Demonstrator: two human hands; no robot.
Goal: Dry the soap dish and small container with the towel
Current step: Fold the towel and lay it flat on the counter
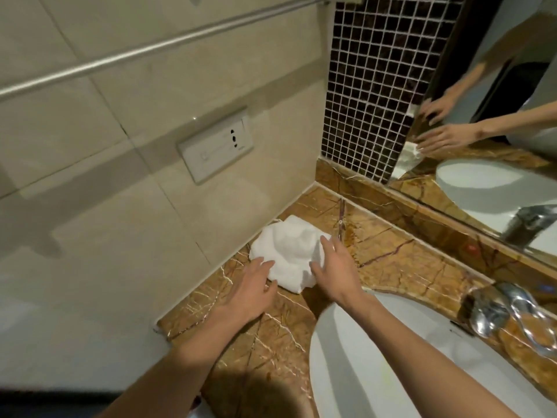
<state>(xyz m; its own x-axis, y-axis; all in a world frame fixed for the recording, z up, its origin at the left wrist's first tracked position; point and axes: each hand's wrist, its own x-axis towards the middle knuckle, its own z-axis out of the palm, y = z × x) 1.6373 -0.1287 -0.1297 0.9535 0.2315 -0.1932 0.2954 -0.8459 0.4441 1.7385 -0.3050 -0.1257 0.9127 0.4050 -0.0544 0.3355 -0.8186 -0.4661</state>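
Two hands: both on the towel, none lifted clear of it.
Towel [286,251]: white, crumpled heap on the brown marble surface [391,254], against the wall tiles, at 10 o'clock from the basin [376,357].
Left hand [251,289]: fingers spread apart, tips resting on the towel's near edge.
Right hand [334,271]: fingers loosely apart, pressed on the towel's right side (no clamp visible).
Soap dish, small container: cannot tell where they are.
Tap [506,315]: chrome, at 2 o'clock from the basin.

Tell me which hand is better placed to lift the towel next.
Right, probably. The right hand already lies on the white towel, fingers spread over its top. The left hand only touches its near edge, fingers open on the marble counter.
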